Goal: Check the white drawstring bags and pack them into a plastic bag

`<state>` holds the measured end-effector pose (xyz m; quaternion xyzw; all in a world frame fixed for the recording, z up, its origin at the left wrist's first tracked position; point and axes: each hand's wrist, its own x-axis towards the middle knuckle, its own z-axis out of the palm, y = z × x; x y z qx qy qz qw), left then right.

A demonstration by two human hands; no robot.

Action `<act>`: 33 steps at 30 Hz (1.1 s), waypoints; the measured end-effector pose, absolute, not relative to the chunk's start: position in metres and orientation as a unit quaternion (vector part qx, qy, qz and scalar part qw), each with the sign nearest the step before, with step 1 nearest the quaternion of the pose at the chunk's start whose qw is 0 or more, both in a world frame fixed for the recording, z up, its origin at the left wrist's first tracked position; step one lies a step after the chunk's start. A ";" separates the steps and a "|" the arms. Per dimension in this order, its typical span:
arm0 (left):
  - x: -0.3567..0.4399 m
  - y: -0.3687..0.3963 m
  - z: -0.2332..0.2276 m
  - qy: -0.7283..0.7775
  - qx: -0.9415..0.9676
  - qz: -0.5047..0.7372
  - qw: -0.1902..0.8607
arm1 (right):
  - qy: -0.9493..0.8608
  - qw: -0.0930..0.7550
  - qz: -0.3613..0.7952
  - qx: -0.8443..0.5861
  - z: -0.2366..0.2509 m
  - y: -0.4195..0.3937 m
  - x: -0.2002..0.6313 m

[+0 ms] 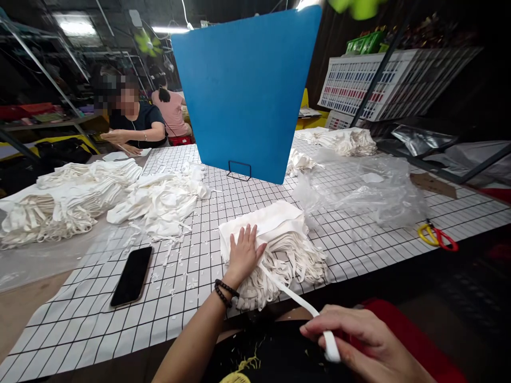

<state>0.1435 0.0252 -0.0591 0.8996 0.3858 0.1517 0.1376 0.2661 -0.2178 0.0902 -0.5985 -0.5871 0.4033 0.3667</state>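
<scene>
A stack of white cloth pieces with looped straps (283, 221) lies near the table's front edge. My left hand (243, 254) rests flat on its top piece, fingers spread. From beside that hand a white fabric strap (293, 295) runs toward me, pulled out past the table edge. My right hand (359, 335) pinches this strap between thumb and fingers, and its end curls down below them. The many strap loops hang in a tangle along the stack's near side. Where the strap joins the cloth is hidden by my left hand.
A black phone (132, 276) lies left on the grid-patterned tablecloth (191, 298), among white scraps. Beyond are white cloth piles (159, 205), (72, 197). A blue board (247, 96) stands upright at the back. Clear plastic (371, 191) and scissors (437, 236) lie right. A co-worker (138, 119) sits back left.
</scene>
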 end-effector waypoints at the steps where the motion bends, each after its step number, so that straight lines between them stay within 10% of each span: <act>1: 0.143 0.025 -0.057 0.384 0.895 0.164 0.156 | -0.592 0.359 0.387 -0.609 0.091 -0.205 0.266; 7: 0.124 0.016 -0.011 0.310 0.797 0.296 0.426 | -0.555 0.338 0.389 -0.653 0.059 -0.127 0.261; 13: 0.096 -0.003 0.014 0.234 0.579 0.143 0.768 | -0.566 0.334 0.496 -0.567 0.046 -0.096 0.261; 33: 0.101 -0.024 -0.022 0.346 0.407 0.196 0.823 | -0.626 0.181 0.386 -0.652 0.038 -0.092 0.263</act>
